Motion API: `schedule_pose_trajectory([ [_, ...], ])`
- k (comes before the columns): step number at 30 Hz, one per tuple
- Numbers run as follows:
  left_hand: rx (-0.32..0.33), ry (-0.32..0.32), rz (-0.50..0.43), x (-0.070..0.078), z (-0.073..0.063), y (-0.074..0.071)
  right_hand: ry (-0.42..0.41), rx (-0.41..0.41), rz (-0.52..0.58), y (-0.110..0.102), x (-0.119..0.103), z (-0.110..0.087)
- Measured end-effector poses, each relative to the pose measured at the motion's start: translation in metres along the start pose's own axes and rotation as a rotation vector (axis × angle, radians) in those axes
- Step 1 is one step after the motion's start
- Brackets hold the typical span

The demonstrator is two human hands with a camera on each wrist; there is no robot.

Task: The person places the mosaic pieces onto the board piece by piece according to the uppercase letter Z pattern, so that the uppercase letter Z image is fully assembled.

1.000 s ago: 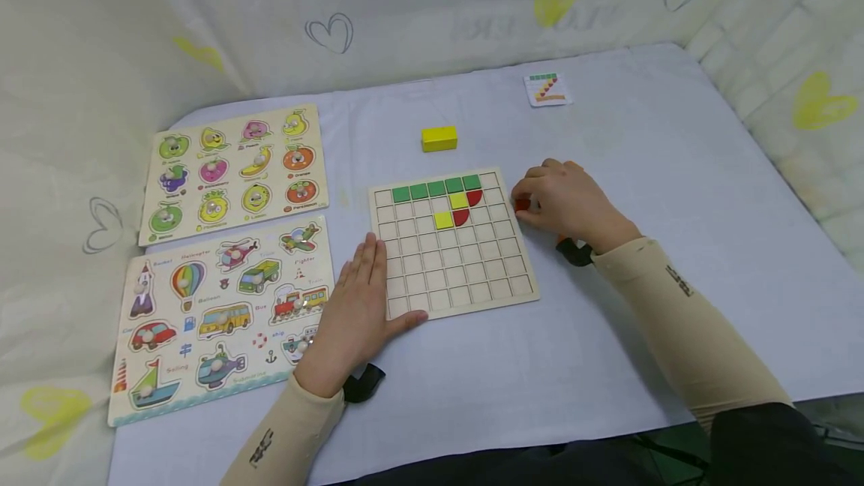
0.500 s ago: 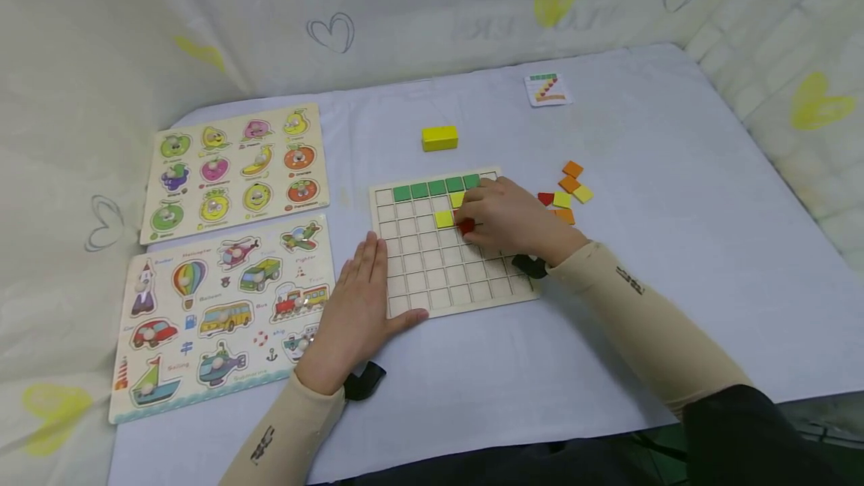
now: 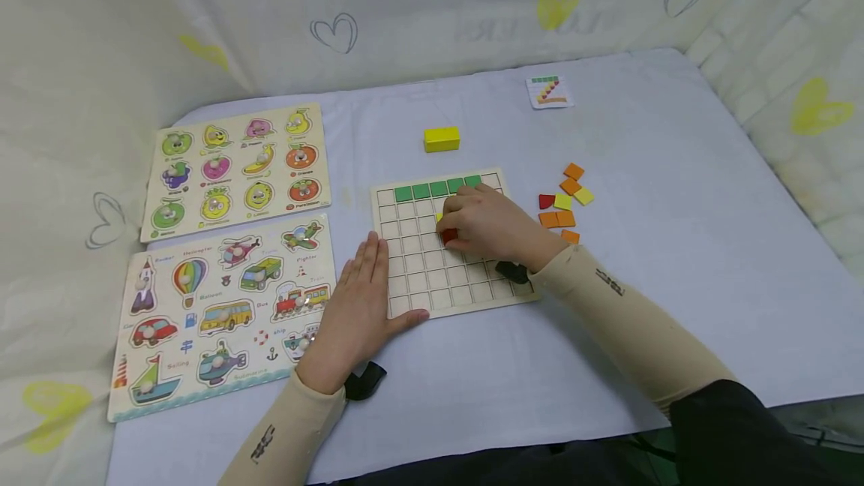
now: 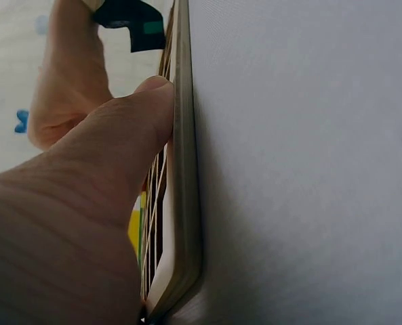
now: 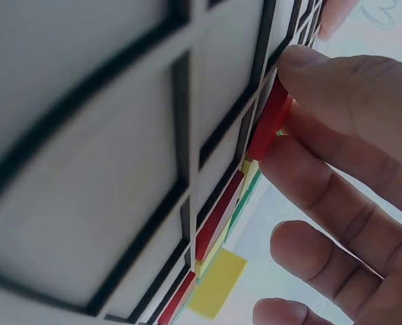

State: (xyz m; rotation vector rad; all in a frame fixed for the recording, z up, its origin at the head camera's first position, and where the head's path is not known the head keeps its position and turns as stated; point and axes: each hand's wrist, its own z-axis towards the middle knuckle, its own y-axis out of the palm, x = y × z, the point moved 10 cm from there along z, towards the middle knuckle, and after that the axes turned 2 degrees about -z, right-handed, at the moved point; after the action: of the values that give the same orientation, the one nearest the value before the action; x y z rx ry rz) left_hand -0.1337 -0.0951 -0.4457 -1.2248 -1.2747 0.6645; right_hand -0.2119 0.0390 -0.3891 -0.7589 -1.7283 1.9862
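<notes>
A wooden grid board (image 3: pixel 432 283) lies on the table, with a row of green square tiles (image 3: pixel 421 191) along its far side. My left hand (image 3: pixel 354 310) rests flat at the board's left edge, fingers straight, thumb over the near corner. Over the middle of the grid, my right hand (image 3: pixel 489 223) pinches a red tile (image 5: pixel 272 118) between thumb and fingers, at a grid square. Beyond it, other red tiles (image 5: pixel 219 217) sit in the grid, as the right wrist view shows. My right hand mostly hides the yellow tiles in the head view.
Loose orange (image 3: pixel 550 220), yellow and red tiles lie right of the board. A yellow block (image 3: pixel 442 139) stands behind it, and a small pattern card (image 3: pixel 550 92) lies at the back. Two picture puzzle boards, fruit (image 3: pixel 236 171) and vehicles (image 3: pixel 229 388), lie on the left.
My right hand has moved left from the loose tiles to the middle of the board, carrying the red tile. The loose tiles it covered now show. My left hand has stayed in place.
</notes>
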Motion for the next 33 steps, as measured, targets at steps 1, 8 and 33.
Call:
schedule_pose_trajectory([
  [1,-0.001,0.0,-0.001,0.0,0.0,0.0,-0.001,0.0,-0.003,0.0,-0.001,0.0],
  [8,-0.004,0.002,0.004,0.0,0.001,0.0,0.011,0.0,-0.011,0.0,-0.001,0.001],
  [33,-0.002,-0.002,0.002,0.001,0.001,0.001,0.375,-0.041,0.052,-0.019,0.106,-0.069],
])
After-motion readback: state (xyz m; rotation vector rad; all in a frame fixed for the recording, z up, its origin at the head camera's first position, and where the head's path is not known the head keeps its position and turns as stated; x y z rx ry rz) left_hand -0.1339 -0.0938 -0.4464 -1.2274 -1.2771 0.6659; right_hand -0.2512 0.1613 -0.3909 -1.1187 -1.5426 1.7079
